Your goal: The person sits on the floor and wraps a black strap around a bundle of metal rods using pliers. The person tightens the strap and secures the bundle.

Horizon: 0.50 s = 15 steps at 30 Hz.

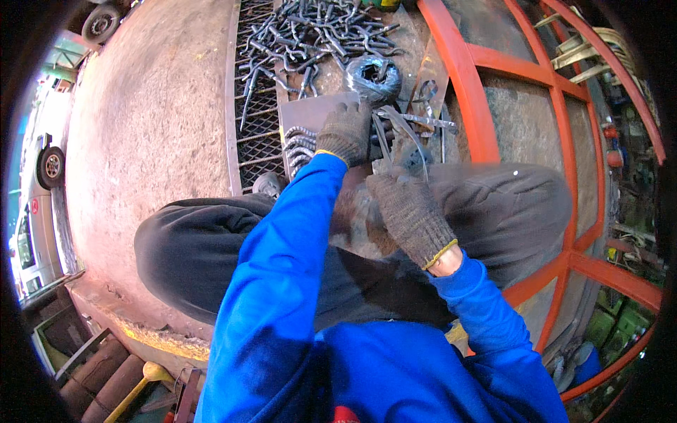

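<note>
My left hand, in a grey knit glove, lies with its fingers stretched forward over the edge of a flat metal plate. Beside it, several short bent ribbed rods are lined up side by side. My right hand, gloved alike, is closed near my right knee. A thin grey strap loops close to its fingertips, and the fingers seem to pinch its end. Just beyond my left hand sits a coil of shiny strapping. What lies under my left palm is hidden.
A heap of bent metal rods lies on a steel grating ahead. Orange metal framing stands close on my right. Concrete floor stretches to the left, with a parked vehicle beyond. A yellow-handled tool lies at lower left.
</note>
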Motion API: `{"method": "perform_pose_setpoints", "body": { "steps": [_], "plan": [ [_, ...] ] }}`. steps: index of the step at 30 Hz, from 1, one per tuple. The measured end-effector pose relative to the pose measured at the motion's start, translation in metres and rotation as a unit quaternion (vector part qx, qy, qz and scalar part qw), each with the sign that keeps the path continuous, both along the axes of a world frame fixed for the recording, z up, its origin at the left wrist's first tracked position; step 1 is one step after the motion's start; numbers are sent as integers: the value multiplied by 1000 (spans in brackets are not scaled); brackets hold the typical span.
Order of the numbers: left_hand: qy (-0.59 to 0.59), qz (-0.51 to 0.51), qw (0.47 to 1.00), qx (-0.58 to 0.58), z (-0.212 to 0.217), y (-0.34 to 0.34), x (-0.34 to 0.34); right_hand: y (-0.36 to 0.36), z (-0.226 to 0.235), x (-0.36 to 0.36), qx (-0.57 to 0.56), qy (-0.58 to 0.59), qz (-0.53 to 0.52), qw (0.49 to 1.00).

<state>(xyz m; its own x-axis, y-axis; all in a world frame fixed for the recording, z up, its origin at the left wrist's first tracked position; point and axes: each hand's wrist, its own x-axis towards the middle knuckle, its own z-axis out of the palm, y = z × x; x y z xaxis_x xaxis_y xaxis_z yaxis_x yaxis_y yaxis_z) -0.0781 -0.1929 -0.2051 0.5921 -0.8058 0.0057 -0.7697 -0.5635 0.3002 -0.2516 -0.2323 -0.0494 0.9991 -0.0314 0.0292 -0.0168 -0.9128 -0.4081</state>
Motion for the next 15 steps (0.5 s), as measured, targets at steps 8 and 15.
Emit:
{"method": "perform_pose_setpoints", "body": {
  "steps": [8, 15],
  "plan": [
    [16, -10, 1000, -8, 7, 1, 1, -10, -11, 2, 7, -62, 66, 996],
    [-68, 2, 998, -9, 12, 4, -9, -36, -32, 11, 81, -21, -15, 996]
  ]
}}
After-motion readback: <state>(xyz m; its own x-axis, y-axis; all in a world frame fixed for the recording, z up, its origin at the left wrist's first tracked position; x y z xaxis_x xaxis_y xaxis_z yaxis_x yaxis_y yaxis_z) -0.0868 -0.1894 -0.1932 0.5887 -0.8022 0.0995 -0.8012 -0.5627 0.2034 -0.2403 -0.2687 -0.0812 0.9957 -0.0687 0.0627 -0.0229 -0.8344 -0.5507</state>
